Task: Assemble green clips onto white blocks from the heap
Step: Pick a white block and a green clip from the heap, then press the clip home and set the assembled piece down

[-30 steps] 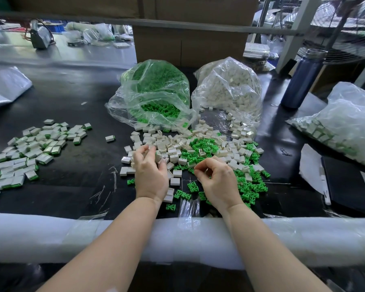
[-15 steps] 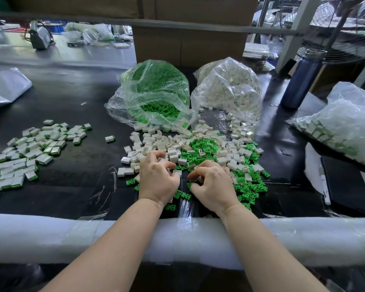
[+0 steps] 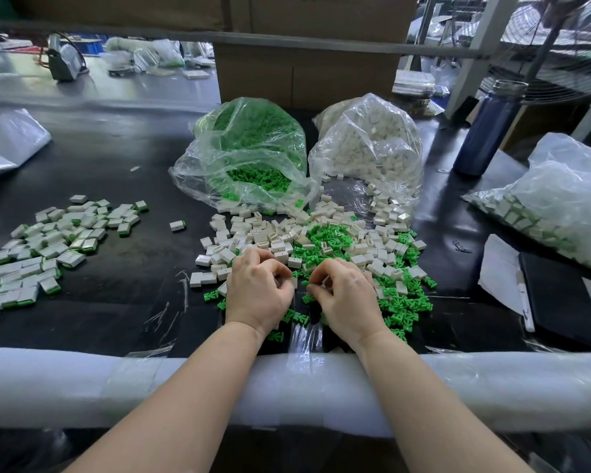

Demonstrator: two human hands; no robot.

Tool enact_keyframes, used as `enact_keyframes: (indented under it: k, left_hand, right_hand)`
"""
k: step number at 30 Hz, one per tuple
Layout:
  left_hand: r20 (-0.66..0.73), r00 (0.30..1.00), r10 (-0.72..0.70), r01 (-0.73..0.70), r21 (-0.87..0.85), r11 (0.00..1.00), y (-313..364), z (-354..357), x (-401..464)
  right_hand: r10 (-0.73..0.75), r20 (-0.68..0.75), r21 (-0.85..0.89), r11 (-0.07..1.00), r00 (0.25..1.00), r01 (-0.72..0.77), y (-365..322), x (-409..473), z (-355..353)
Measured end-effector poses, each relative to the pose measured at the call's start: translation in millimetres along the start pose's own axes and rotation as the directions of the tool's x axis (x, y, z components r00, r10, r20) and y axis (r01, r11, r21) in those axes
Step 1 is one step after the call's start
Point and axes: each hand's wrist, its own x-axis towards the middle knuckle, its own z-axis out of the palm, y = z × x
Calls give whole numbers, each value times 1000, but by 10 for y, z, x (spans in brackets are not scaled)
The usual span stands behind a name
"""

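While both hands work close together at the near edge of the surface (image 3: 116, 172), the step in hand looks like fitting one clip to one block. The left hand (image 3: 258, 291) has its fingers curled round a white block (image 3: 293, 282), of which only a sliver shows past the fingertips. The right hand (image 3: 347, 295) is curled too, its thumb and forefinger pinched together near a speck of green (image 3: 304, 283); whether that is a clip in its grip or one lying in the heap, I cannot tell.

Just beyond the hands, the heap (image 3: 321, 240) of loose white blocks and green clips spreads across the middle of the surface, spilling from a bag of clips (image 3: 249, 148) and a bag of blocks (image 3: 369, 148) further back. Finished pieces (image 3: 48, 240), white with a green edge, lie well apart toward the left edge.

As I judge it, the next move calls for lining the clip up with the block's slot and pressing the two together, then setting the piece aside with the finished ones. Many loose parts remain, so the task is far from over.
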Motion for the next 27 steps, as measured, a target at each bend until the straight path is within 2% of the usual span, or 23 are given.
enact_keyframes:
  k: [4,11,17,27]
  left_hand:
    - [43,999,33,-35,37,999,11,-13,-5]
    - [85,995,51,-57,63,996,-2,3,-1]
    - [66,996,66,-56,-153,987,27,-36,-8]
    - [113,988,104,-79,-206,975,64,-79,-29]
  right_hand:
    - [25,-84,114,993,996,-16,-4,1,-35]
    - [38,-117,165,986,992,-18,8,-8,-44]
    - [69,-106,224,974,992,-44,30,6,-25]
    - [48,-123,320,948,991,-6,36,-6,-30]
